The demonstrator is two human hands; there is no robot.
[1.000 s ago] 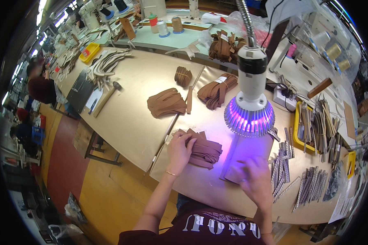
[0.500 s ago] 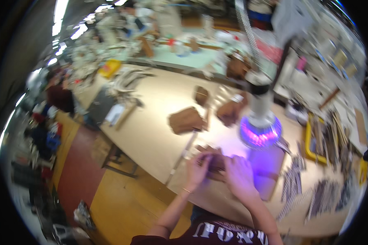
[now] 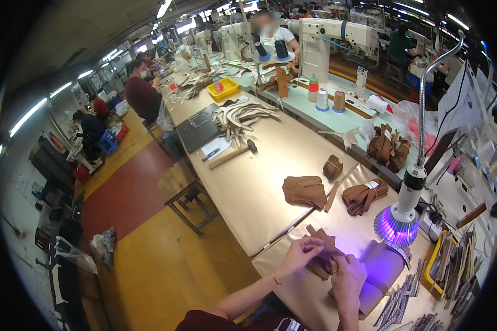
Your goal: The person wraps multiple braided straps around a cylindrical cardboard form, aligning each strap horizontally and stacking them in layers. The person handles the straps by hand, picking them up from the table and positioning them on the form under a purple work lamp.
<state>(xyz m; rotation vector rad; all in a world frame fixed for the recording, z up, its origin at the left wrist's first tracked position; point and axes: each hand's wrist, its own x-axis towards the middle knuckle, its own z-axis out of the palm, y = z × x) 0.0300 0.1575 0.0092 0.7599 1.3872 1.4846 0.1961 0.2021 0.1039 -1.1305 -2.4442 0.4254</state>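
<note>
Hands: left hand (image 3: 299,258) and right hand (image 3: 350,278), just beside each other over brown strips (image 3: 318,268); cannot tell whether either is clamped on one.
Strips: loose pile near the worktop's (image 3: 268,176) near edge.
Lamp (image 3: 396,225): glowing purple above a flat brown piece (image 3: 385,266), right of the strips.
Bundles (image 3: 364,197): three, brown, toward the far edge.
Hammer (image 3: 234,154): near the floor-side edge.

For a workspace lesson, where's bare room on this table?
One broad bare patch of the table lies between the hammer, pale strips, small tied bundle and flat brown stack. A smaller gap separates the white-tagged bundle from the loose brown strips by the left hand. It's crowded by the lamp, patterned strips and yellow tray.
</note>
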